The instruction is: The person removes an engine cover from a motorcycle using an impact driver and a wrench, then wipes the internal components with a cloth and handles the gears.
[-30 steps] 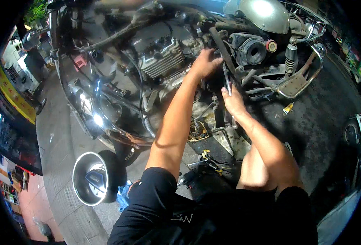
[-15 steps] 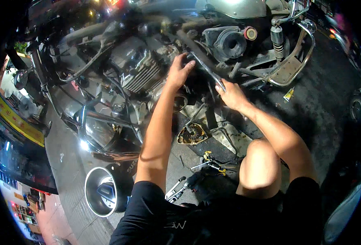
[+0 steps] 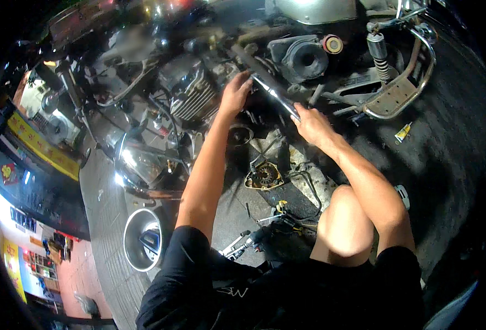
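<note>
My right hand (image 3: 314, 127) is wrapped round the handle end of a long, shiny ratchet wrench (image 3: 276, 97). At the wrench's far end, my left hand (image 3: 236, 94) has its fingers closed about the head, against the motorcycle's engine area; the fitting under those fingers is hidden. Just left of that hand is the finned engine cylinder (image 3: 194, 100). A round black housing (image 3: 309, 59) lies beyond the wrench to the right. Below my hands, an oily engine cover (image 3: 264, 176) rests open side up near the ground.
A metal bowl (image 3: 143, 240) with a blue item inside stands at the lower left. Loose tools (image 3: 279, 217) lie by my knee. A yellow tube (image 3: 403, 132) is on the dark ground to the right, below the chrome-railed footboard (image 3: 391, 102). A chrome guard (image 3: 144, 159) sticks out left.
The view has shifted slightly. My left thumb, apart from the fingers before, is now drawn in at the wrench head. The right hand keeps its grip, and the wrench stays at much the same slant.
</note>
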The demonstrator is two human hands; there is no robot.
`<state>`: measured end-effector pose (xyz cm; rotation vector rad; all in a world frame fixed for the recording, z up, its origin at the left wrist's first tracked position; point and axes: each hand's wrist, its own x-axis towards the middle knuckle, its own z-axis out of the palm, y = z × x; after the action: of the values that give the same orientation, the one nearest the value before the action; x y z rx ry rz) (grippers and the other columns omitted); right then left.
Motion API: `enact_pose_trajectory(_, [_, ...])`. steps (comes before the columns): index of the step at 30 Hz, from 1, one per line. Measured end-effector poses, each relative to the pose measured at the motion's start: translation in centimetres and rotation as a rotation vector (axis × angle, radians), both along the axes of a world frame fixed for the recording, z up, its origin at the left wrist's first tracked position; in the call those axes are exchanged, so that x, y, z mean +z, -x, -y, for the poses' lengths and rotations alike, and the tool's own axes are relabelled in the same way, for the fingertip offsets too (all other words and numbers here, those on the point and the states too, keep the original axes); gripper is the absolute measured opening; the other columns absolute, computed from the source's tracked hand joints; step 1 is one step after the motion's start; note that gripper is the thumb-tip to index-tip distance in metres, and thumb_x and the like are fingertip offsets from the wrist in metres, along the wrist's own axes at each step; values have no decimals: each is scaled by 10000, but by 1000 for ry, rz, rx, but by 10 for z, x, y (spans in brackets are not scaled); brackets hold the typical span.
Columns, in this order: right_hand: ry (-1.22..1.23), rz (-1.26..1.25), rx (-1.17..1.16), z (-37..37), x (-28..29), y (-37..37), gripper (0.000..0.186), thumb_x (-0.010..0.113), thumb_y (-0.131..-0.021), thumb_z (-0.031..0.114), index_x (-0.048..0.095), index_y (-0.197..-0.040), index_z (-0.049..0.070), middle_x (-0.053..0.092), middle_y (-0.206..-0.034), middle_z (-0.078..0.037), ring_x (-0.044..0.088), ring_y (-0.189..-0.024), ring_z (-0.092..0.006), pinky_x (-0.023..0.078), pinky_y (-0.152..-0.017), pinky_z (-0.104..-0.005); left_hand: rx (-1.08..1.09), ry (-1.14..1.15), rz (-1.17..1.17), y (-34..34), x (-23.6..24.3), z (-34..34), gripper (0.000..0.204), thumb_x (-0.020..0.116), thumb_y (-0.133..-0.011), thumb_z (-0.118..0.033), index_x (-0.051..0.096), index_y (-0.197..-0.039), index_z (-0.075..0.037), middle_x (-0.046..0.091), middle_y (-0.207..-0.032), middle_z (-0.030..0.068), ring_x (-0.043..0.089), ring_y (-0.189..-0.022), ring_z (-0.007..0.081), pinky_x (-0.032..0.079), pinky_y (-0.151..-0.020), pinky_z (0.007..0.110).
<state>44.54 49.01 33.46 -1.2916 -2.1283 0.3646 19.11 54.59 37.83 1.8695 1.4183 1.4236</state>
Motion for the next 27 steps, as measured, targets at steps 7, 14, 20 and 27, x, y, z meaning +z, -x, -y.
enact_pose_trajectory(7, [0, 147, -9, 23, 25, 21, 402, 563, -915, 189, 521, -1280, 26, 654, -860, -273, 634, -820, -453, 500, -734, -533, -147, 31, 245, 11, -6, 0, 355, 551, -962, -174, 579, -1277, -13, 631, -1160, 80, 542, -1095, 179, 400, -974, 305])
enact_pose_trajectory(14, [-195, 266, -59, 30, 13, 23, 462, 596, -909, 252, 490, -1305, 36, 646, -957, -243, 634, -861, -435, 502, -734, -520, -268, -13, 242, 32, -32, 6, 348, 521, -979, -116, 534, -1325, -78, 599, -1100, -10, 544, -950, 77, 458, -839, 238])
enact_pose_trajectory(20, [-128, 81, -57, 33, -4, 24, 487, 601, -917, 285, 481, -1336, 67, 640, -1095, -231, 614, -982, -424, 489, -825, -477, 124, -268, -325, 22, -17, 11, 350, 655, -856, -124, 597, -1191, -42, 623, -1111, 152, 608, -989, 333, 476, -865, 380])
enact_pose_trajectory(27, [-266, 216, 88, 58, 13, -24, 582, 682, -838, 151, 439, -1366, 138, 582, -1040, -132, 626, -888, -380, 510, -718, -472, 149, -412, -148, -5, -34, 98, 281, 670, -839, -124, 603, -1091, -20, 603, -999, 165, 610, -925, 323, 482, -796, 361])
